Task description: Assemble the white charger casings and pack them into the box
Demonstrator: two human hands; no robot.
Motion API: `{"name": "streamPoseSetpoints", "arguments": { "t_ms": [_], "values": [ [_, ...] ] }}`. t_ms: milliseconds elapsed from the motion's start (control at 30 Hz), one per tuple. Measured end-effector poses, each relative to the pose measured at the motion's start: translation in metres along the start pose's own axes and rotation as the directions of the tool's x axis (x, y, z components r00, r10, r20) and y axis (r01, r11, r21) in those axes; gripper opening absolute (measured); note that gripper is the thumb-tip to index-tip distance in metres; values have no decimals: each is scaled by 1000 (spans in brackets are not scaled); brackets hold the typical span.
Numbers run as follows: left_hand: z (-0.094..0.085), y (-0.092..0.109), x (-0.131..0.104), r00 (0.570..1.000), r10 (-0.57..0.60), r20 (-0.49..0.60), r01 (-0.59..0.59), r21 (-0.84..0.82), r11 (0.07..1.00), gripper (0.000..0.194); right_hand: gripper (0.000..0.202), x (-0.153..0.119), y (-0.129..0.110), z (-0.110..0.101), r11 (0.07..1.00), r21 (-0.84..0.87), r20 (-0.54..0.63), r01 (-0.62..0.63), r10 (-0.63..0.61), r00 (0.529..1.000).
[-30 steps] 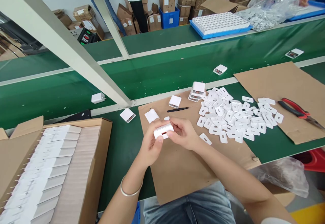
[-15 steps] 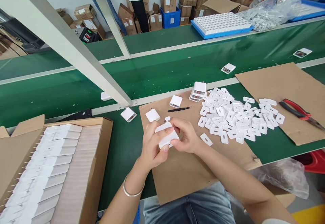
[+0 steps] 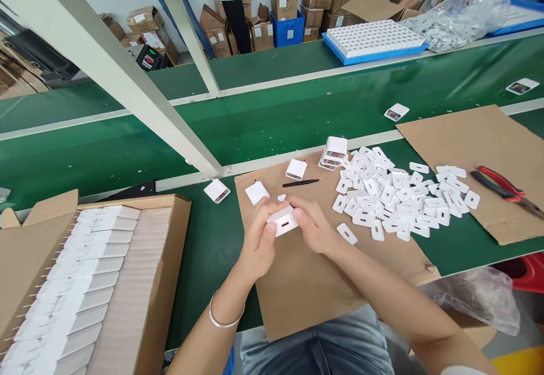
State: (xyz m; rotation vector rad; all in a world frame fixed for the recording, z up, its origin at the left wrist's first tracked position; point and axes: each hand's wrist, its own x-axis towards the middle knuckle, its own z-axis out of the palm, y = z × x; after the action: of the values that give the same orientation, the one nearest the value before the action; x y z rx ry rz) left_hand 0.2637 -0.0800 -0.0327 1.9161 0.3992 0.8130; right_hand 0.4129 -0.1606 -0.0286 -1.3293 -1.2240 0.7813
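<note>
Both hands hold a white charger point(image 3: 285, 223) over the brown cardboard mat point(image 3: 306, 295). Its slotted end face is turned toward me, with a dark reddish slot in the middle. My left hand point(image 3: 258, 244) is closed around its left side, thumb at the near edge. My right hand point(image 3: 313, 229) grips the right side, thumb at the upper corner of the face. Beyond the hands lie open-ended white chargers point(image 3: 256, 192), some stacked point(image 3: 335, 147), and black tweezers point(image 3: 301, 183). To the right spreads a pile of white slotted end plates point(image 3: 382, 194), one loose plate point(image 3: 347, 233) nearest my right hand.
An open carton point(image 3: 181, 250) with rows of white chargers stands left. Red-handled pliers point(image 3: 501, 185) lie on cardboard at right. A slanted post point(image 3: 140, 97) rises at left. Chargers sit on the green belt point(image 3: 297, 114); behind it are a white grid tray point(image 3: 376, 38) and a co-worker's arm.
The charger in my hands has tilted, so its slotted end face now shows. My right thumb has shifted up to that face's corner. Chargers on the green belt have moved right.
</note>
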Motion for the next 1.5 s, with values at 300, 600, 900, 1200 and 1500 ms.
{"name": "streamPoseSetpoints", "arguments": {
  "t_ms": [300, 600, 900, 1200, 1500],
  "values": [
    [3, 13, 6, 904, 427, -31, -390, 350, 852, 38, 56, 0, 8, 3, 969, -66, -16, 237, -238, 971],
    [7, 10, 3, 992, 30, -122, -26, 36, 999, 34, 44, -4, -4, 14, 993, 36, -117, -114, 117, 986],
    [11, 3, -1, 991, -89, -102, 81, -77, 994, 40, 43, -2, -11, 14, 990, -57, -250, -126, 108, 962],
    [21, -6, -3, 942, 295, -159, -309, -70, 949, 43, 47, -3, 0, 6, 825, -411, -219, 388, -502, 837],
    [12, 3, -1, 995, 34, -89, -46, -139, 989, 42, 45, 0, -17, 0, 973, -216, -203, 86, -131, 970]
  ]
}}
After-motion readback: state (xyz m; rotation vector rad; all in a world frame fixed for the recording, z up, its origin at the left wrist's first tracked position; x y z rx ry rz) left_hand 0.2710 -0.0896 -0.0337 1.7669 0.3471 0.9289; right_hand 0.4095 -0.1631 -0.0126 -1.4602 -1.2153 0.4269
